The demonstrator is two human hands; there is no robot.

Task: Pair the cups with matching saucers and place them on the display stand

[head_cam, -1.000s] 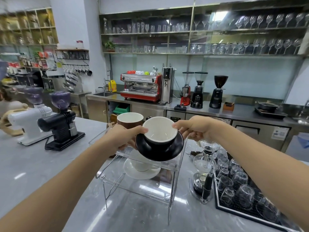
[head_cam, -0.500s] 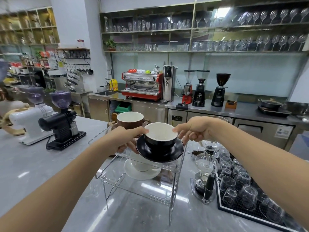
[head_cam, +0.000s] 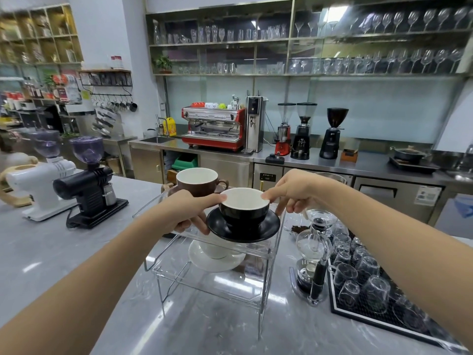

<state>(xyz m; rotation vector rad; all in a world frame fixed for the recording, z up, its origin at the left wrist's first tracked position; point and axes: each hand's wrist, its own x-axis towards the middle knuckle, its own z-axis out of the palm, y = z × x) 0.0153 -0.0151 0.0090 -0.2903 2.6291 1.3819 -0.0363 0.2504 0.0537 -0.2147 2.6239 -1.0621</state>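
Our left hand (head_cam: 186, 213) and right hand (head_cam: 294, 193) grip the black saucer (head_cam: 243, 230) bearing the black cup (head_cam: 244, 210) between them, over the display stand (head_cam: 212, 283).

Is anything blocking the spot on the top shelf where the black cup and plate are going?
Nothing visible does. The black cup on its black saucer is held by both hands at the near right of the clear stand's top shelf. The brown cup sits further back left.

White cup (head_cam: 213, 251) half behind black saucer (head_cam: 243, 228)
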